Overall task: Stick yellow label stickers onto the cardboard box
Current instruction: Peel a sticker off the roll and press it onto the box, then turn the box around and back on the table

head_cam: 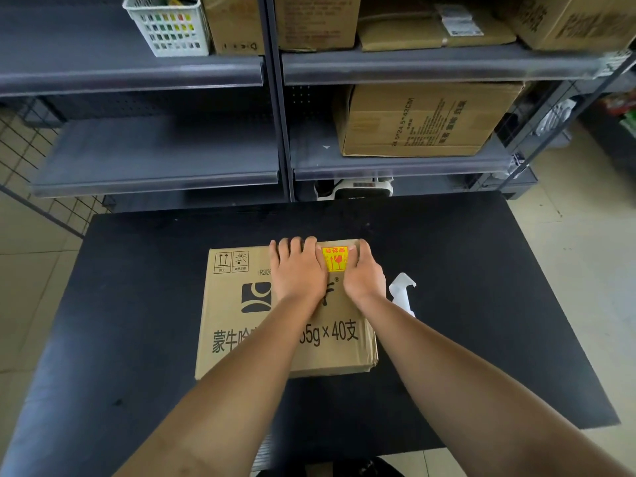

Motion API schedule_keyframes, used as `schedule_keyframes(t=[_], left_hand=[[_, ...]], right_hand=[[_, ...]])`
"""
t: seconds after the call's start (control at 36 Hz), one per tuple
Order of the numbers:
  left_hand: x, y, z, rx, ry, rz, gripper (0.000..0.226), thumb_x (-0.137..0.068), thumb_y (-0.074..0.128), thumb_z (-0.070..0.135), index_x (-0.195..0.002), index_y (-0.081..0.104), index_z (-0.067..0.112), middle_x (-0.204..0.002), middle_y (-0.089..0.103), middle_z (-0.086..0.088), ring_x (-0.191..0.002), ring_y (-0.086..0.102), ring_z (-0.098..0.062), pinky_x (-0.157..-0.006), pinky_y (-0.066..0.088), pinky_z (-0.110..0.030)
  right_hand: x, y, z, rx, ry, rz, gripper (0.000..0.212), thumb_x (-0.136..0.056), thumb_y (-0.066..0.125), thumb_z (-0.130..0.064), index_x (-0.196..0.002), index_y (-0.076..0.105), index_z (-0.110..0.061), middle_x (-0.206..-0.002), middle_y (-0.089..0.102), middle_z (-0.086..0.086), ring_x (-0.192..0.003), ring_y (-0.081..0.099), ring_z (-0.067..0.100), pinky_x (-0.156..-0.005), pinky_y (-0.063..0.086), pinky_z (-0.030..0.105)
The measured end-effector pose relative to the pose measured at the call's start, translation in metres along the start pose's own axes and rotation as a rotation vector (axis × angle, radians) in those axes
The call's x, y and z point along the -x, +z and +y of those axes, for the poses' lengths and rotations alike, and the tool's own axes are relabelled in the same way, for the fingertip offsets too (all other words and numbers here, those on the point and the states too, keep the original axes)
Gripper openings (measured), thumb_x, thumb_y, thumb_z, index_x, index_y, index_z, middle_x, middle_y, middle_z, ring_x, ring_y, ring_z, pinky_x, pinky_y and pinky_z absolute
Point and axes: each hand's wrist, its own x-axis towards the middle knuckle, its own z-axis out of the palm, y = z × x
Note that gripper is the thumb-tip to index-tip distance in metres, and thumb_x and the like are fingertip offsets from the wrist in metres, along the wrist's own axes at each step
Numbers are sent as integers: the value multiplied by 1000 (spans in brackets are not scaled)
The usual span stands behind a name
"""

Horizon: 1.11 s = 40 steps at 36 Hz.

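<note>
A flat brown cardboard box (241,325) with black print lies on the black table (137,270). A yellow label sticker (334,259) with red print sits on its top near the far right corner. My left hand (298,270) lies flat on the box just left of the sticker, fingers together, its edge touching the sticker. My right hand (365,273) rests on the box at the sticker's right side, thumb on the sticker's edge. Neither hand holds anything.
A white strip of backing paper (402,290) lies on the table right of the box. Grey shelves (155,173) behind the table carry cardboard cartons (423,118) and a white basket (168,25). A wire grid (31,173) stands at the left.
</note>
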Motion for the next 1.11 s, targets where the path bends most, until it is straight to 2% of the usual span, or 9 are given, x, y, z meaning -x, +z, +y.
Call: schedule_keyframes(t=[0.17,0.36,0.47,0.58,0.69,0.75,0.83,0.94,1.11], left_hand=[[1,-2,-2,13,19,-25,56,-105,25,51,-149,46,24,-151,50,-2,-148,31,-27,-127,4,-46],[0,-2,-4,24,33,-19,49,-109,25,35,-154,41,22,-154,49,-3,-148,32,-25,-127,8,-44],[-7,-19,-5,367,-1,31,48,-109,35,35,-153,43,19,-157,48,-2,-150,35,-21,-127,15,-42],[-23,-66,-38,728,-155,226,50,-105,49,29,-153,43,18,-156,48,-1,-146,40,-18,-122,30,-41],[-28,-95,-94,899,-609,376,57,-100,51,43,-154,42,28,-154,52,-5,-141,49,-32,-118,38,-51],[-25,-94,-121,896,-879,307,64,-99,46,52,-157,36,27,-159,44,-9,-143,43,-36,-119,34,-54],[-9,-87,-144,1060,-1079,-47,79,-96,36,68,-160,29,21,-162,39,-12,-146,38,-36,-121,25,-53],[21,-87,-144,1190,-1058,-406,72,-93,39,76,-126,69,19,-104,80,-15,-94,75,-36,-87,59,-51],[27,-93,-148,1254,-997,-475,77,-89,39,81,-112,71,16,-86,80,-13,-83,75,-35,-76,59,-49]], right_hand=[[-1,-3,8,-55,6,-77,60,-104,36,-59,-148,42,-20,-120,69,5,-105,69,26,-90,58,46],[2,-6,5,-97,22,-86,55,-109,29,-50,-149,43,-15,-125,68,7,-110,68,24,-88,57,41],[4,-12,5,-228,34,-104,64,-103,34,-61,-148,48,-17,-130,67,3,-118,64,23,-92,51,38],[2,-28,6,-391,174,-42,66,-103,33,-62,-148,49,-16,-130,59,1,-125,55,23,-99,41,40],[-5,-38,15,-454,501,-120,82,-98,39,-71,-157,39,-15,-153,50,10,-140,47,34,-116,37,53],[-5,-40,16,-478,614,-201,90,-95,41,-75,-159,38,-12,-158,46,14,-144,45,37,-118,34,55],[-1,-37,17,-453,660,-274,94,-93,39,-77,-154,44,-7,-152,53,18,-139,50,38,-118,36,56],[5,-31,15,-432,665,-314,92,-90,36,-82,-135,60,-4,-124,68,18,-115,64,37,-106,46,55],[19,-37,3,-476,642,-323,85,-89,37,-84,-127,63,-12,-112,72,15,-104,67,36,-99,47,56]])
